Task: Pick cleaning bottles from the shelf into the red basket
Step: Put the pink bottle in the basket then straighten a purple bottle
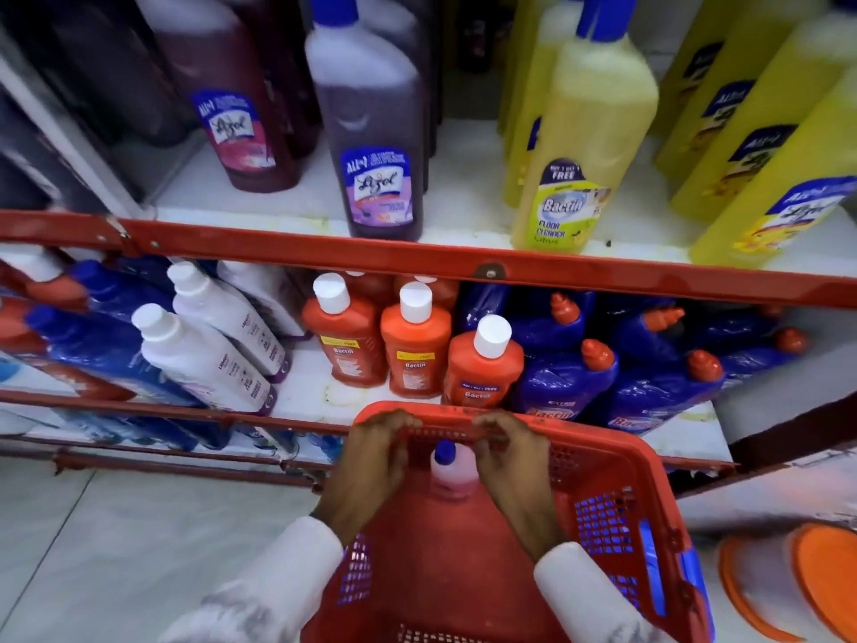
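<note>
The red basket (pixel 617 461) sits low in front of the shelves, its far rim against the lower shelf. Inside it stands a pink bottle with a blue cap (pixel 452 475). My left hand (pixel 373 457) and my right hand (pixel 512 461) flank that bottle, and the fingers of both curl over the basket's far rim. On the lower shelf stand orange Bactin bottles with white caps (pixel 415 345), white bottles (pixel 204 355) and blue bottles with red caps (pixel 566 378). Up on the higher shelf are a purple Lizol bottle (pixel 371 132) and a yellow Bactin floor cleaner (pixel 579 146).
Red metal shelf rails (pixel 324 252) cross the view above and below the lower shelf. More yellow bottles (pixel 760 132) fill the upper right and blue packs (pixel 92 336) the lower left. An orange round lid or basin (pixel 821 582) lies on the pale tiled floor (pixel 139 540) at right.
</note>
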Demonstrator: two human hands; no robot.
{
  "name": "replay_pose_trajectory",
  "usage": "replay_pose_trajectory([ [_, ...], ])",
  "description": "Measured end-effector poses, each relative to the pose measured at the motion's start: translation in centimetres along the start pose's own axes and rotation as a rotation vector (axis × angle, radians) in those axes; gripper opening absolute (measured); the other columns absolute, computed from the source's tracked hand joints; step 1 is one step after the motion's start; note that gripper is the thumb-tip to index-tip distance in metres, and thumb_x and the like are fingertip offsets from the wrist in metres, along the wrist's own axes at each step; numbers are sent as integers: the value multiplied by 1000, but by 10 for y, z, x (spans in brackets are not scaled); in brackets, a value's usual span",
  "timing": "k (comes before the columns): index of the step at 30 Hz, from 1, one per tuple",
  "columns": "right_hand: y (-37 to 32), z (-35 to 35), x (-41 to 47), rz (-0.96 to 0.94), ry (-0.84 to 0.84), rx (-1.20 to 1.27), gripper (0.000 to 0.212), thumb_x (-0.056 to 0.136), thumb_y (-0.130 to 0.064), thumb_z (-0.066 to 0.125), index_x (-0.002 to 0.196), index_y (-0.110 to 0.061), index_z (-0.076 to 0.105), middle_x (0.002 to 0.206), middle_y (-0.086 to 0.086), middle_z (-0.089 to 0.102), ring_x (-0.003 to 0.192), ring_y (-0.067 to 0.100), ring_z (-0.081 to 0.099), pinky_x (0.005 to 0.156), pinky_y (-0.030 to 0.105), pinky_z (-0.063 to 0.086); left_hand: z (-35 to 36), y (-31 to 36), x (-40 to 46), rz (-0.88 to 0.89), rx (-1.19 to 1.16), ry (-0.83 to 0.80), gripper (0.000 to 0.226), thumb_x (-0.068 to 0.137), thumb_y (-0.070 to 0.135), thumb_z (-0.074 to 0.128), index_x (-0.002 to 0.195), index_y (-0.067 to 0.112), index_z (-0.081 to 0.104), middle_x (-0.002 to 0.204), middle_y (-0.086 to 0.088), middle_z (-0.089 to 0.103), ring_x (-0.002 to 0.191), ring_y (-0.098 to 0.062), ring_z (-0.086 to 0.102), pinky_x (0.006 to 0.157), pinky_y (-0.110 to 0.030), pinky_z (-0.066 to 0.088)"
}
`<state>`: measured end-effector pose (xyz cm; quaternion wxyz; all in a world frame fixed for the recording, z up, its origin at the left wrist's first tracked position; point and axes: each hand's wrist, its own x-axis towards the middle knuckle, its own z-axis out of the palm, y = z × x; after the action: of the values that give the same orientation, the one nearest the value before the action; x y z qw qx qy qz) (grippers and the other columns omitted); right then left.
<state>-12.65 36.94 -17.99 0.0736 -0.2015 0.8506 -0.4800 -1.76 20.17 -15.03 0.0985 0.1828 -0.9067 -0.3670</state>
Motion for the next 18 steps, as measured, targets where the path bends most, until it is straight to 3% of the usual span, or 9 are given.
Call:
replay_pose_trajectory([
  [3,-67,-14,10,-188,142,61,25,76,-4,60,90,-23,71,88,-7,73,79,9,70,74,29,57,-64,34,12,202,150,229,31,80,18,54,109,23,64,106,-2,71,97,-21,62,85,-33,50],
  [6,-128,-17,32,-356,275,80,23,76,-2,64,90,-19,71,91,-5,72,81,12,69,76,33,57,-111,48,34,375,240,453,25,83,14,64,109,16,65,115,-5,68,105,-24,59,94,-39,47],
  [10,-194,-12,63,-527,427,62,24,73,1,68,91,-15,68,94,-2,70,89,19,65,82,32,54,-154,44,67,321,351,574,44,80,21,70,122,16,57,135,-9,55,123,-31,48,102,-50,39],
  [13,-235,-3,84,-534,545,-3,40,69,-12,72,108,-13,63,110,4,65,103,25,55,96,21,39,-170,38,82,269,406,597,52,76,25,69,125,17,54,140,-12,51,129,-36,41,106,-54,33],
  [18,-283,29,122,-332,608,35,92,62,-39,82,137,-8,39,136,14,49,125,32,45,106,42,39,-174,19,103,218,465,484,50,74,29,62,123,20,53,137,-12,55,131,-36,41,116,-55,21],
])
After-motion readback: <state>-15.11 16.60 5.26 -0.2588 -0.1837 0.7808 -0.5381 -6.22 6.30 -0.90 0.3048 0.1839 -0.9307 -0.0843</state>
